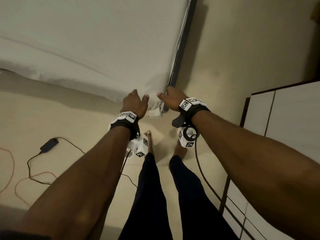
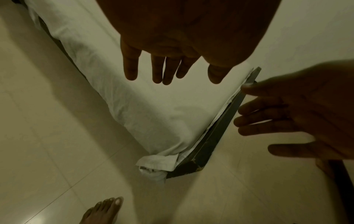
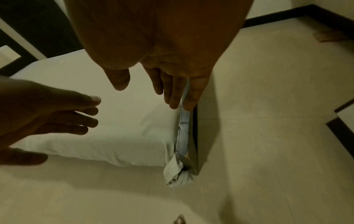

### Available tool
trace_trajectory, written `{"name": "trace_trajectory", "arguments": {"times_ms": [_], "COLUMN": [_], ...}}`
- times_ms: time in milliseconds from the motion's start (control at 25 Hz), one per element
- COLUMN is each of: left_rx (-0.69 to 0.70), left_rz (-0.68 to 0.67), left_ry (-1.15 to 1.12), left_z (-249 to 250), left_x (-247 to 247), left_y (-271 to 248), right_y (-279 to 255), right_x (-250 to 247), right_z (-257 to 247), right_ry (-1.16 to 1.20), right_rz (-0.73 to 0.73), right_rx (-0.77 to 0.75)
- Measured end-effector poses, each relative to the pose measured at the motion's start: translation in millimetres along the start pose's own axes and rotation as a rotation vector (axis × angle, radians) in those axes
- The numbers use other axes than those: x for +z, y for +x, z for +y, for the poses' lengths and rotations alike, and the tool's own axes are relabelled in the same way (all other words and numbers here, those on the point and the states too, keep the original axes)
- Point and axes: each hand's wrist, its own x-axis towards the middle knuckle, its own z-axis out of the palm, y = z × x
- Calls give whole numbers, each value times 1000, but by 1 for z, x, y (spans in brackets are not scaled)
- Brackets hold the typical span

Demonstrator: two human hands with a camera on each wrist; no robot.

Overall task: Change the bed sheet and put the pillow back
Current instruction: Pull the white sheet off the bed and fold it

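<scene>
Head view: the person stands at the near right corner of the bed. The white bed sheet (image 1: pixel 83 40) covers the mattress top and near side. A loose bunch of sheet (image 1: pixel 155 112) hangs below the corner, beside the dark bed frame (image 1: pixel 180 42). The left hand (image 1: pixel 136 104) and right hand (image 1: pixel 170 101) hover on either side of that corner, fingers extended and released, grasping nothing. A power adapter (image 1: pixel 49 144) with cables lies on the floor (image 1: pixel 52 110) at left; a cabinet (image 1: pixel 285 115) stands at right. No pillow is in view.

Left wrist view: the left fingers (image 2: pixel 131 66) are spread above the sheet, apart from it. The untucked bunch (image 2: pixel 155 165) protrudes at the corner, against the frame end.

Right wrist view: the right fingers (image 3: pixel 173 92) point down along the gap between mattress and frame; contact with the cloth cannot be confirmed.

Risk, as a judgement: the corner appears unfinished. Pulling the bunch from one side only could drag the sheet off the mattress edge. Pushing fingers into the narrow gap could pinch them against the frame. The floor cables are a trip hazard when stepping left.
</scene>
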Motion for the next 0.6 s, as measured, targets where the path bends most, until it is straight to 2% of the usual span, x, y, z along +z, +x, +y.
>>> {"name": "trace_trajectory", "arguments": {"times_ms": [240,360,600], "left_rx": [-82,-120,-295], "left_rz": [-93,-96,-144], "left_ry": [-69,-167,-385], "left_z": [-35,-38,-35], "left_x": [75,94,117], "left_y": [62,89,127], "right_y": [76,103,139], "right_x": [58,69,81], "right_z": [19,16,6], "right_ry": [154,199,177], "right_rz": [109,160,205], "right_rx": [71,144,289]}}
